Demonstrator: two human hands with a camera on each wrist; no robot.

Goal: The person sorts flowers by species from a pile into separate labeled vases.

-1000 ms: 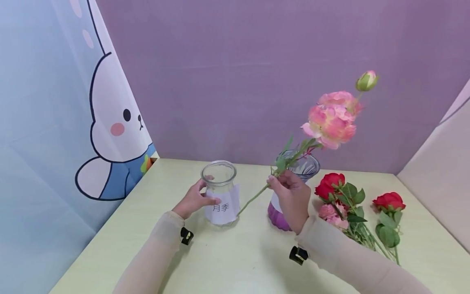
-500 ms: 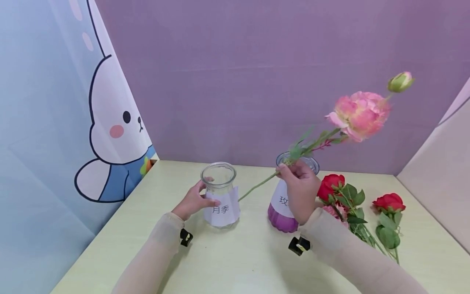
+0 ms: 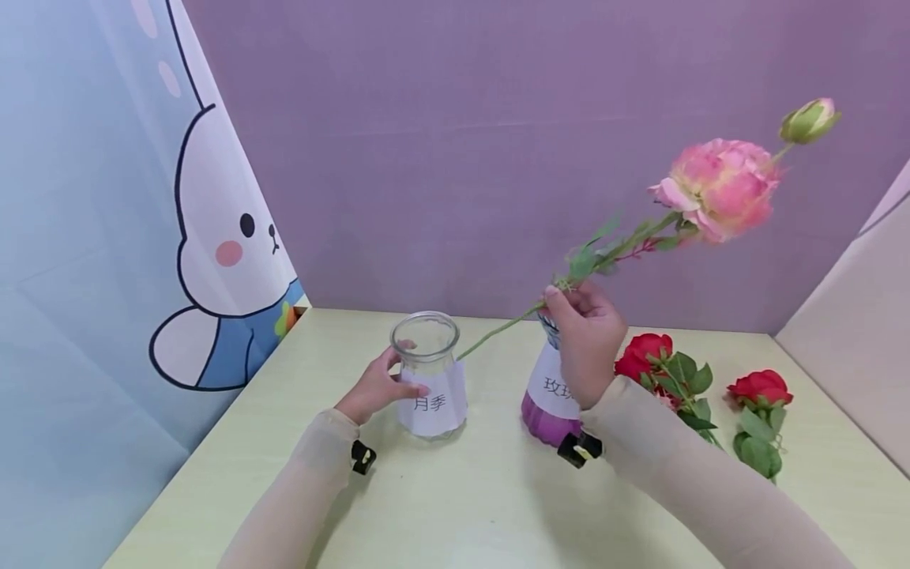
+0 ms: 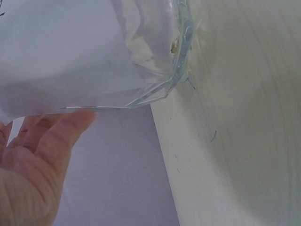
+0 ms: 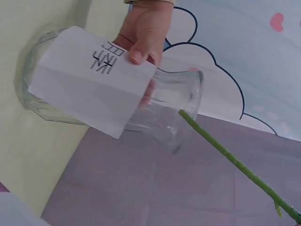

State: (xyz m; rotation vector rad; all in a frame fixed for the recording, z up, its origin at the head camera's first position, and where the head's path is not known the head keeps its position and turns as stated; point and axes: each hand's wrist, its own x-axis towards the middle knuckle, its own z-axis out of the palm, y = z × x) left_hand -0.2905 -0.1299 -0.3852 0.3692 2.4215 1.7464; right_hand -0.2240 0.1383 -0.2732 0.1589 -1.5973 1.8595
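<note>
My left hand (image 3: 378, 384) grips a clear glass vase (image 3: 429, 373) with a white paper label, standing on the pale green table (image 3: 469, 490). The right wrist view shows that vase (image 5: 113, 101) with the left hand's fingers (image 5: 146, 33) curled round it. My right hand (image 3: 584, 332) pinches the green stem of a pink flower (image 3: 718, 186) with a green bud (image 3: 809, 120), held up in the air. The stem's lower end (image 3: 469, 349) hangs just right of the vase's mouth, outside it. In the left wrist view the vase's base (image 4: 155, 84) rests on the table beside my palm (image 4: 33, 160).
A purple-bottomed glass vase (image 3: 550, 399) with a label stands behind my right hand. Red roses (image 3: 643, 356) and another red rose (image 3: 761, 387) lie on the table at the right. A rabbit-print curtain (image 3: 213, 253) hangs at the left, a purple wall behind.
My right hand has lifted the pink flower up and to the right, so the stem's end rose from table height to the vase's mouth. The left hand kept its hold on the clear vase.
</note>
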